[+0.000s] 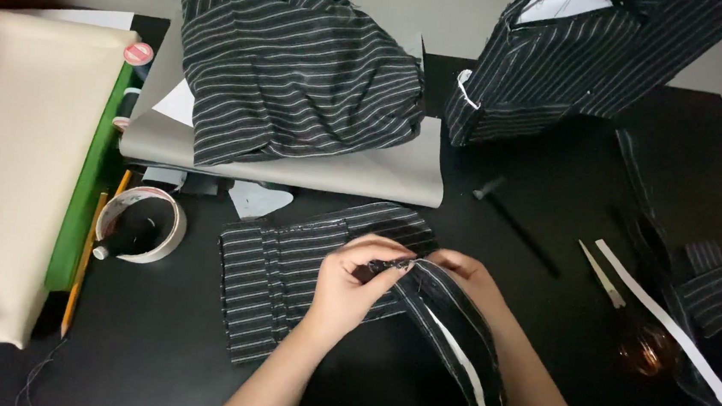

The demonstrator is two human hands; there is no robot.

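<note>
At the far left a cream sheet lies over a green board on the black surface. A pencil lies just beside the board's edge, pointing toward the viewer. Next to it stands a tape roll, resting flat on its side.

Behind the roll, a grey sheet carries a heap of striped cloth.

In the centre foreground a flat striped panel lies on the surface. The left hand is closed, fingertips pinching the end of a striped strip above the panel. The right hand is closed on the same end from the other side, touching the left hand's fingertips. The strip curves down from the hands toward the viewer, showing a white inner edge.

Right of the hands a black pen lies at an angle. A striped jacket leans at the upper right. Further right lie small scissors, just beside a white strip, with striped scraps near the edge.
</note>
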